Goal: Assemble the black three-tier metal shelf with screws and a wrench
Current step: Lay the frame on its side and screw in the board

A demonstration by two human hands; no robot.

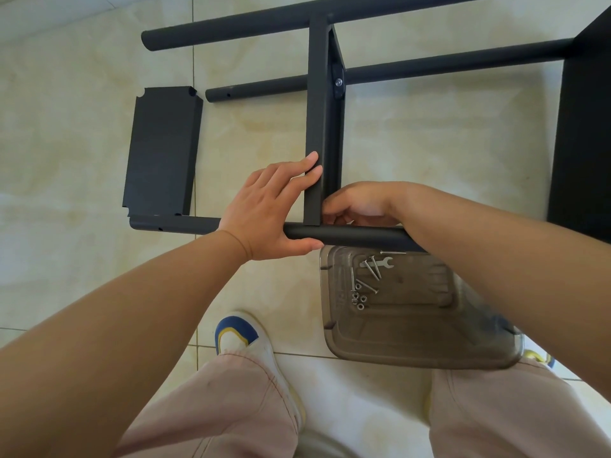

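The black shelf frame lies on its side on the tiled floor. A middle shelf panel (318, 120) stands on edge between the tubes. My left hand (269, 208) holds the nearest black tube (357, 235) with its thumb under it, and its straight fingers press the panel's edge. My right hand (358, 206) is curled at the panel's inner corner just above that tube; what its fingertips hold is hidden. A silver bolt (338, 82) shows in the panel's far bracket. A small wrench (380, 263), loose screws (372, 276) and nuts (358, 300) lie in a clear tray (429, 345).
A loose black shelf panel (163, 150) lies flat on the floor at left. Two more black tubes (264, 23) (446, 62) run across the top. Another black panel (582, 133) stands at the right edge. My shoe (246, 338) and trouser legs fill the bottom.
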